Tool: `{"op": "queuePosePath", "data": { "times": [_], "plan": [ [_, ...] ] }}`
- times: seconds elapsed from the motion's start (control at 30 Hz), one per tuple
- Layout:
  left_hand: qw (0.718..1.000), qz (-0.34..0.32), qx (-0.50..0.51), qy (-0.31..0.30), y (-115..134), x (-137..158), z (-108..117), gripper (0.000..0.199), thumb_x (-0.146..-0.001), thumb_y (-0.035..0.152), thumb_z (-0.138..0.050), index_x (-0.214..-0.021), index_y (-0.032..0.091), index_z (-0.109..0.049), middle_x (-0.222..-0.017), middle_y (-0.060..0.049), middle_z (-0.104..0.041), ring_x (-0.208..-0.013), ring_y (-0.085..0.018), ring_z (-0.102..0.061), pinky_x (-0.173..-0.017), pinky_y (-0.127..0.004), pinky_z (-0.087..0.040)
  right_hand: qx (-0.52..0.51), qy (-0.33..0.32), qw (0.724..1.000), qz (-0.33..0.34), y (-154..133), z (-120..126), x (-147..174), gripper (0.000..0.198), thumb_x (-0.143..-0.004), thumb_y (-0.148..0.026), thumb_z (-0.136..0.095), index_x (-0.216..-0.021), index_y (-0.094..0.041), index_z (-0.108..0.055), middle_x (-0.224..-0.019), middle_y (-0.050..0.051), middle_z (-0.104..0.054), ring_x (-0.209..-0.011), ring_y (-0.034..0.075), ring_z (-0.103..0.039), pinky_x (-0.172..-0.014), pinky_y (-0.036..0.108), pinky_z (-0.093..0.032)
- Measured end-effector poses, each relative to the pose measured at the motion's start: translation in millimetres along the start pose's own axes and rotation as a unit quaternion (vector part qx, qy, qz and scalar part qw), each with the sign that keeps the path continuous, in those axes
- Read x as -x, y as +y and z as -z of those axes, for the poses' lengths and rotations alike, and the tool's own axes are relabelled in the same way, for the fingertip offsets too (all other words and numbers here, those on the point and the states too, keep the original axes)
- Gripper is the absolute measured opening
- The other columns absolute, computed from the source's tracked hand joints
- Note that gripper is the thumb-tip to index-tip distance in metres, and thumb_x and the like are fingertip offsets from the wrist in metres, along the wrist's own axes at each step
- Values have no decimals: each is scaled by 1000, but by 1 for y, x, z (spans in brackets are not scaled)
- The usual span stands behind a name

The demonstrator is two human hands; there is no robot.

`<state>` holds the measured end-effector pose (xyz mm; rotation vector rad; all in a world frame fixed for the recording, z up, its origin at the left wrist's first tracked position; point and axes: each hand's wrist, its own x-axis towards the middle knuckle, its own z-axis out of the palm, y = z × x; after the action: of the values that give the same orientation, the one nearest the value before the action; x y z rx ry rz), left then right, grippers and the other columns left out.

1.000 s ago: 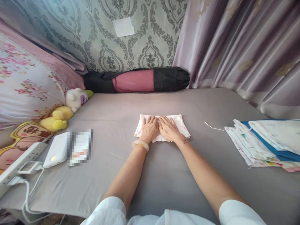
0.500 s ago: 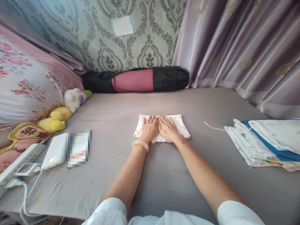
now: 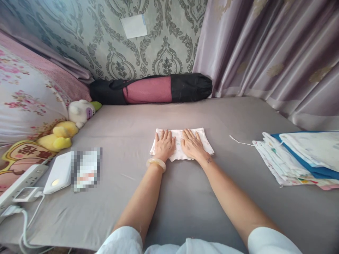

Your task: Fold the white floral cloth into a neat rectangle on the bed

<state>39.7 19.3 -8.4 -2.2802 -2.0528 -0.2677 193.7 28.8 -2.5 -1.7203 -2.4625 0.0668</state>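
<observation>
A folded white cloth [image 3: 178, 141] with a faint print lies flat on the grey sheet [image 3: 122, 201] in front of me. My left hand [image 3: 164, 145] rests palm down on its left part, fingers stretched out and pointing away from me. On the right part lies my right hand [image 3: 192, 144], also flat with its fingers extended. A strip of the cloth shows between the two hands. The cloth under both palms is hidden. A pale bangle [image 3: 156, 164] circles my left wrist.
At right lies a stack of folded cloths [image 3: 293, 165] with a loose string. A power strip [image 3: 23, 183], a white power bank [image 3: 59, 173] and a pixelated item [image 3: 87, 169] are at left. Plush toys [image 3: 60, 135] lie behind them. A black-and-pink rolled bag [image 3: 148, 90] lines the wall.
My hands have moved apart on the cloth, the left one leftward and the right one slightly rightward. They were side by side at its middle before. The view has shifted slightly.
</observation>
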Motion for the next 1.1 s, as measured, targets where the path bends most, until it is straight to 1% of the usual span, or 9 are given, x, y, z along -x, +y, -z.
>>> {"op": "queuePosePath", "data": {
  "times": [0.23,0.37,0.5,0.6,0.67,0.73,0.87,1.0,1.1],
  "plan": [
    [1000,4,3,21,0,2,1,57,-101,37,-17,-143,10,-44,-151,-15,-45,-144,-30,-33,-118,-56,-21,-7,12,1000,2,2,0,1,55,-101,-26,-26,-150,-4,-36,-155,12,-29,-145,23,-20,-120,48,-12],
    [998,37,2,49,-3,5,3,59,-101,38,-16,-143,8,-45,-151,-16,-43,-146,-30,-28,-120,-58,-16,10,41,999,-27,3,5,3,54,-100,-25,-27,-149,-3,-37,-155,13,-28,-145,23,-18,-120,49,-8],
    [997,67,7,24,-5,4,3,60,-101,38,-17,-144,6,-43,-152,-19,-42,-147,-30,-27,-120,-55,-17,14,7,998,-60,5,6,3,55,-101,-27,-26,-150,-3,-36,-156,12,-27,-145,24,-19,-120,49,-12],
    [997,70,10,15,-6,3,2,60,-100,39,-18,-144,4,-42,-152,-20,-41,-146,-30,-28,-120,-55,-18,15,-14,998,-67,5,6,3,56,-101,-28,-25,-151,-3,-34,-156,12,-26,-145,24,-18,-120,49,-12],
    [997,70,12,18,-6,3,1,59,-100,39,-19,-144,6,-42,-152,-19,-41,-146,-29,-28,-120,-55,-18,13,-19,997,-69,5,7,2,56,-101,-28,-24,-151,-3,-34,-156,12,-25,-145,24,-18,-120,48,-12],
    [997,70,14,22,-6,4,0,59,-100,39,-19,-144,8,-43,-152,-18,-42,-146,-29,-29,-120,-56,-18,10,-19,997,-69,5,7,3,56,-101,-27,-24,-151,-4,-34,-157,12,-25,-145,24,-18,-120,48,-12],
    [997,68,19,29,-6,4,2,60,-100,38,-18,-143,5,-43,-151,-19,-43,-146,-29,-29,-120,-57,-18,8,-13,998,-65,7,8,4,55,-102,-27,-24,-151,-4,-35,-156,12,-26,-146,23,-18,-120,47,-13],
    [994,95,20,49,-8,4,6,60,-101,37,-15,-144,7,-43,-151,-16,-44,-146,-29,-30,-121,-55,-16,26,23,996,-77,12,7,5,56,-102,-27,-25,-150,-1,-34,-156,15,-26,-146,25,-16,-120,48,-10],
    [994,104,19,27,-9,4,7,60,-100,38,-16,-145,7,-41,-153,-16,-40,-146,-29,-30,-121,-55,-17,21,13,995,-95,16,5,5,57,-102,-29,-24,-150,0,-35,-155,16,-26,-145,26,-18,-120,48,-13]
  ]
}}
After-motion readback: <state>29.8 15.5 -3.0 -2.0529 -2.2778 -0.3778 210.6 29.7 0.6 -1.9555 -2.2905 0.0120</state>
